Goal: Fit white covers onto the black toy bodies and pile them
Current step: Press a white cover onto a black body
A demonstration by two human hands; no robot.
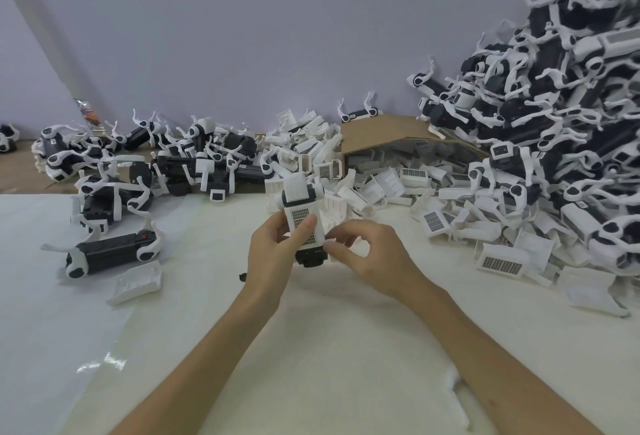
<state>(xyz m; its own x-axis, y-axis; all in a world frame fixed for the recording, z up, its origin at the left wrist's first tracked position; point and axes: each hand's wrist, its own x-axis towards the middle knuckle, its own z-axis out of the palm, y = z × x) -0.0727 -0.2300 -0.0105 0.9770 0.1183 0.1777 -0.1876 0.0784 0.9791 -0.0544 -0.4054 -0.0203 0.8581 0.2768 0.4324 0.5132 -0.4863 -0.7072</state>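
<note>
Clearly much remains: bare black bodies [110,252] crowd the left. At centre the left hand [273,254] grips a toy body [310,257] whose white cover [302,218] looks nearly seated, the right hand [367,254] pinching its edge; rightward, a tall finished pile [561,116].

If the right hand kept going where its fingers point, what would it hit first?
Probably the covered toy held by the left hand; the right hand seems nearly touching it.

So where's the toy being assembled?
The toy sits centre in the head view, gripped by the left hand and pinched by the right hand, just before the white covers.
</note>
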